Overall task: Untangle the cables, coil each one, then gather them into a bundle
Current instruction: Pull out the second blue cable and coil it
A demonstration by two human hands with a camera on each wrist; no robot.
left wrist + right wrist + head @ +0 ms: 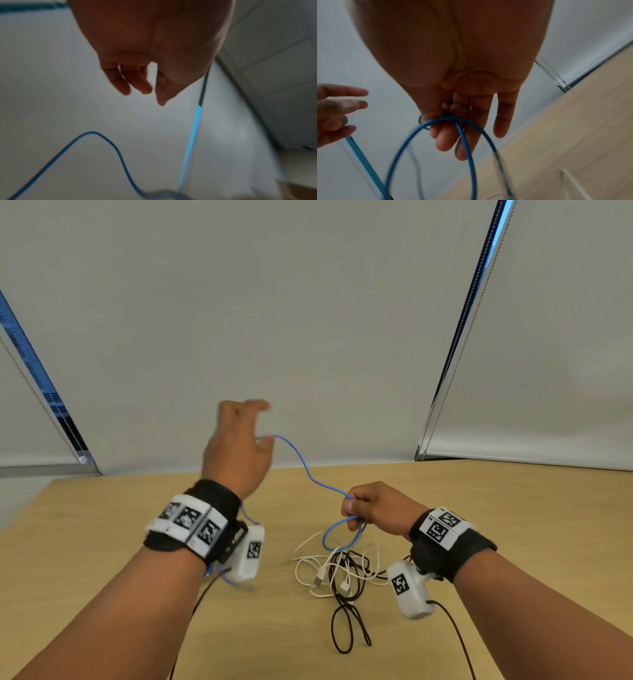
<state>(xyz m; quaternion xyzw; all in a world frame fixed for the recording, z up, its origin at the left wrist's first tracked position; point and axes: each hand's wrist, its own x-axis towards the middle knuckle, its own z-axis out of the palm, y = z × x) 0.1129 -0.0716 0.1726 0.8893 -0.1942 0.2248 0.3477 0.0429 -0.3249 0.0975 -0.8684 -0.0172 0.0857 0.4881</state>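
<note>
1. Pinching a blue cable (310, 474) loop in right hand (373, 510) fingers (447, 136), above the bench (102, 542).
2. Draping the cable's other stretch over the raised left hand (236, 446), fingers (120, 83) spread loosely.
3. Lying tangled below: white cables (308, 566) and black cable (346, 621).

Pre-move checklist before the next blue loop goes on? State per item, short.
1. Right hand grip on the blue cable coil: ok, thumb and fingers curl round a loop in the right wrist view.
2. Left hand grip on the free strand: cannot tell; the head view is blurred there and the left wrist view shows the fingers loosely curled, cable hanging below the palm.
3. Strand between the hands free of knots: ok.
4. Blue loop clear of the white cable and black cable pile: cannot tell, its lower edge overlaps the pile.
5. White and black cables untangled: not ok, they lie crossed on the table.
</note>
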